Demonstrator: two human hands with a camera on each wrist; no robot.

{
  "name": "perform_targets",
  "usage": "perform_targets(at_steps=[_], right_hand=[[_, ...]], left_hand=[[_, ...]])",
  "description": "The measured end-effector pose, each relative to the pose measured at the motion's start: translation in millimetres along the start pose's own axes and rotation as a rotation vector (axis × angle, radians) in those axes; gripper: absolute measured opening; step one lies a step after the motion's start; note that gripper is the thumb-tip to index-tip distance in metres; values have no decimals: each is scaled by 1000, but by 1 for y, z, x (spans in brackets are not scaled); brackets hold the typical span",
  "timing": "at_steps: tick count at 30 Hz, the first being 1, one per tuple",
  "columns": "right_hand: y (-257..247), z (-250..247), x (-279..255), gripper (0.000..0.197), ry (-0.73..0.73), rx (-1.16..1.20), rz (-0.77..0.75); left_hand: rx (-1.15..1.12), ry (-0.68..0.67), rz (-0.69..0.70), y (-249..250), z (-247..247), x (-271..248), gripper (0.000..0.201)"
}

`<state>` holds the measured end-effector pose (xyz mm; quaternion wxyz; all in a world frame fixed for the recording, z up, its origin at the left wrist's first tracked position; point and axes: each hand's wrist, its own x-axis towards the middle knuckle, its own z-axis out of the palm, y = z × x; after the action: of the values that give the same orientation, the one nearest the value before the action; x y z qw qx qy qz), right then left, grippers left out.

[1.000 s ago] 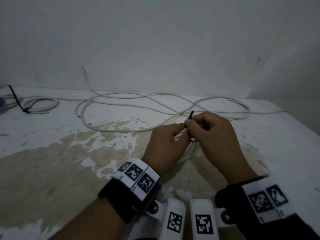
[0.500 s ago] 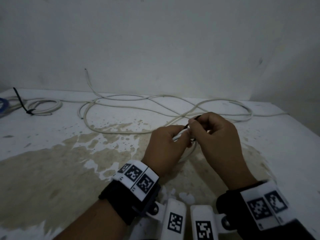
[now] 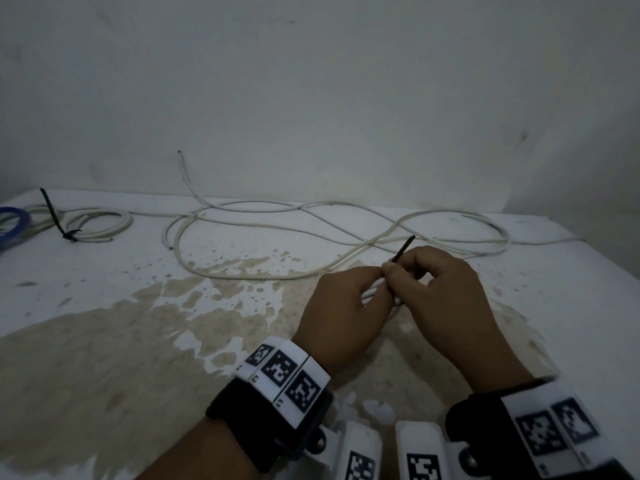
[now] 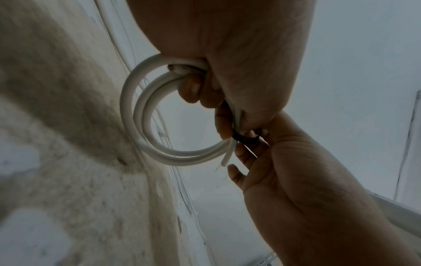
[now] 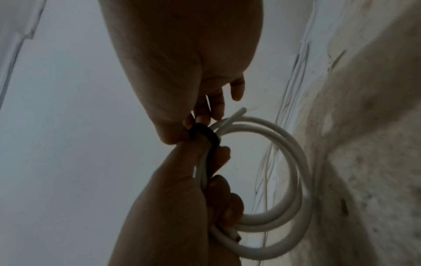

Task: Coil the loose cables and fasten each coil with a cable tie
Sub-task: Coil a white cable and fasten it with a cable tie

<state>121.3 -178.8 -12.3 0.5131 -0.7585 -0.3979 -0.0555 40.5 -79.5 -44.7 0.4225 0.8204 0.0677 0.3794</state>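
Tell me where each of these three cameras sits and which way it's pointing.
Head: above, facing forward and down at the table; both hands, left hand, right hand.
Left wrist: under the palm, along the fingers at the cable coil.
Right wrist: same, mirrored.
Both wrist views share the coil and black cable tie.

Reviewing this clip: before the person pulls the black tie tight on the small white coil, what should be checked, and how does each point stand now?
1. Left hand grips the small coil: ok.
2. Coil loops lie together in one bundle: ok.
3. Black cable tie wraps the bundle: ok.
4. Right hand pinches the tie, its tail sticking up free: ok.
5. Tail threaded through the tie's head: cannot tell, fingers cover it.
6. Loose cable on the table not caught in the tie: ok; it lies behind the hands. The tied coil lies far left.
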Motion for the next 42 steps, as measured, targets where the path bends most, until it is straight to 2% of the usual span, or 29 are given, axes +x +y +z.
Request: perform_targets(at_steps=[3, 6, 11, 14, 16, 18, 20, 21, 24, 28, 31, 38, 40, 42], right_hand=[[0, 4, -1, 16, 109, 53, -26], [-4, 7, -4, 15, 152, 53, -100], [2, 9, -2, 14, -9, 26, -30], [6, 8, 0, 12, 1, 4, -35], [5, 7, 0, 11, 60, 32, -49], [1, 7, -1, 10, 102, 78, -55], [-4, 6, -2, 7, 111, 112, -66], [-6, 5, -2, 7, 103, 133, -68], [-7, 2, -3, 15, 71, 177, -67], [-2, 1, -1, 27, 46, 131, -111], [0, 2, 0, 18, 16, 114, -139], [4, 1, 2, 17, 12, 15, -256], [3, -2, 4, 14, 51, -26, -288], [0, -8, 5, 15, 117, -30, -315]], left_hand=[[26, 3, -51, 4, -1, 2, 36], [8, 4, -68, 2, -2, 2, 42], [32, 5, -28, -7, -3, 2, 41], [77, -34, -41, -4, -1, 2, 44], [16, -58, -105, 0, -2, 5, 34], [-151, -44, -240, 4, -3, 7, 22], [-329, -41, -376, 9, -6, 9, 23], [-355, -41, -397, 8, -7, 8, 26], [-262, -53, -313, 7, -8, 7, 14], [-198, -69, -230, 6, -9, 5, 20], [-265, -50, -272, 5, -9, 6, 13], [-286, -12, -248, 8, -11, 7, 13], [-257, -12, -248, 5, -12, 7, 17], [-258, -39, -266, 6, -12, 6, 7]])
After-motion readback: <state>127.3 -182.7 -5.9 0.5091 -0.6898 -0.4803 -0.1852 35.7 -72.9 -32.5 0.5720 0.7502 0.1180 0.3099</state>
